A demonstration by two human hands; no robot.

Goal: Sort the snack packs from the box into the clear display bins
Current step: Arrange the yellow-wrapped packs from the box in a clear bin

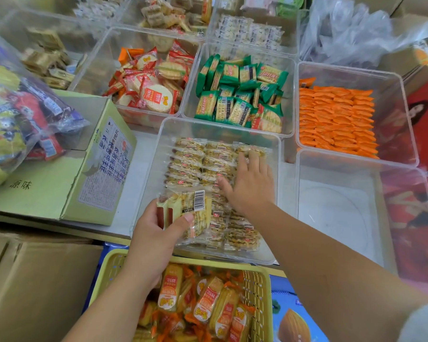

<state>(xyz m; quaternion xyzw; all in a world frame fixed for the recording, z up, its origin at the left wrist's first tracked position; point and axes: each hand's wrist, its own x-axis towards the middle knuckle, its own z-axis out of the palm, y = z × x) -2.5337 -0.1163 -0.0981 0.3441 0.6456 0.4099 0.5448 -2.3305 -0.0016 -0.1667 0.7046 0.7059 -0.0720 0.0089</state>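
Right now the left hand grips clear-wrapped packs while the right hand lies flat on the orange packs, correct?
No. The head view shows the right hand lying flat on the clear-wrapped rows in the near middle bin, not on the orange packs. The left hand does grip clear-wrapped packs.

The light is bright, even and soft, falling from above; colours look full and nothing is burnt out. Shadows are faint: a pale one lies under the right hand [251, 186] inside the near bin [156, 156]. Its clear walls carry a milky sheen, and the crumpled plastic bag [349, 30] at the top right shows white glare. Focus is sharpest at the centre, where the barcode on the snack pack [198, 208] in the left hand [153, 233] reads crisply. The far bins [104, 11] along the top edge are soft and smeared. The wide lens bows straight lines outward near the borders, and the sleeve [423, 324] in the bottom right corner is a blur.
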